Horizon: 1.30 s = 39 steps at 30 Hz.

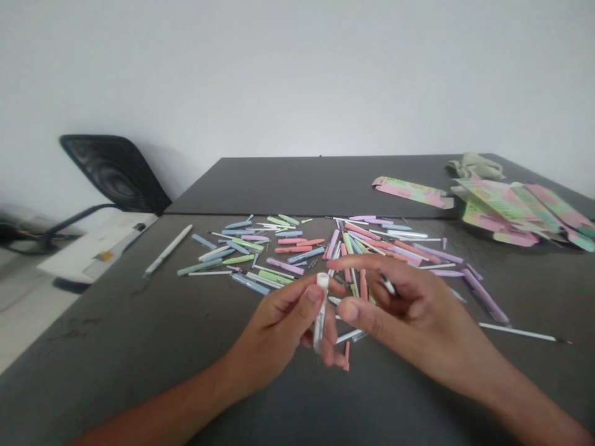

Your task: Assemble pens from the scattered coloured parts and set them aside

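Observation:
My left hand is closed around a white pen barrel, held upright above the dark table. My right hand is just to its right, fingers curled, with a thin white refill pinched between them; thumb and forefinger reach toward the barrel's top. Behind both hands lies a scatter of several pastel pen parts in blue, green, pink and purple, with thin white refills among them.
A whole white pen lies apart at the left. Flattened pastel cartons and a crumpled cloth sit at the back right. A long white refill lies at the right. A black chair stands beyond the left edge.

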Motion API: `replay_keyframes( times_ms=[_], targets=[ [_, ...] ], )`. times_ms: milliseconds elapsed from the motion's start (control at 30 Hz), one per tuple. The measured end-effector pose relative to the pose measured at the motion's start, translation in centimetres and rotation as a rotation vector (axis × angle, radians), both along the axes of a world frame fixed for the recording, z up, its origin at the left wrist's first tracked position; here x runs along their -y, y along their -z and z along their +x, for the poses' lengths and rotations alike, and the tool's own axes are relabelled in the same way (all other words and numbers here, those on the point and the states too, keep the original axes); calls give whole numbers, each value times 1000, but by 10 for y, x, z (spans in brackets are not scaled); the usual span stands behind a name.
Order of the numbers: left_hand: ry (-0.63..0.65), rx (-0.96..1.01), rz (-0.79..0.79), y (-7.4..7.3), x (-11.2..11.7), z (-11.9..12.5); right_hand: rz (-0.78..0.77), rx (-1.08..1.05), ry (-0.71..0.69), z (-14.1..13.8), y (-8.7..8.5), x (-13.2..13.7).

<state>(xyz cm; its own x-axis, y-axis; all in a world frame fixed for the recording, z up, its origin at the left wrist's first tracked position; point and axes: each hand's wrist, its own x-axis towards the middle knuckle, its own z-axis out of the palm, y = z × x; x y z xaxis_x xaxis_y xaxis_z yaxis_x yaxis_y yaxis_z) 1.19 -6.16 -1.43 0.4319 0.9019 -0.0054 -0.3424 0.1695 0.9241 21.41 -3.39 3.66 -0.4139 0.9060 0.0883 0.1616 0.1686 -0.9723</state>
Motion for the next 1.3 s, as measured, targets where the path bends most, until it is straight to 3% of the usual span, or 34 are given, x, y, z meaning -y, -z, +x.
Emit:
replay_keyframes(
  times_ms=[133,300,567,767,933,1000,1133,1300],
  targets=[
    [32,90,-105,1,0,3,-99,-44,-62,-7,9,2],
    [37,79,-173,-9,0,2,-134,-133,-115,-8,3,0],
    [77,119,-278,-14,0,-1,-158,-117,-69,-10,10,2],
    [88,-87,-114,-17,6,-5,-7,-18,-18,-5,1,-1],
    [53,-401,106,-21,12,-5,344,257,79,2,2,-2],
    [32,-472,166,-22,11,-5,415,336,79,2,3,-2],
    [6,-482,179,-21,9,-3,380,354,-4,2,3,-2],
    [59,-356,95,-22,10,-3,368,300,-52,2,-2,-2]
  ],
)
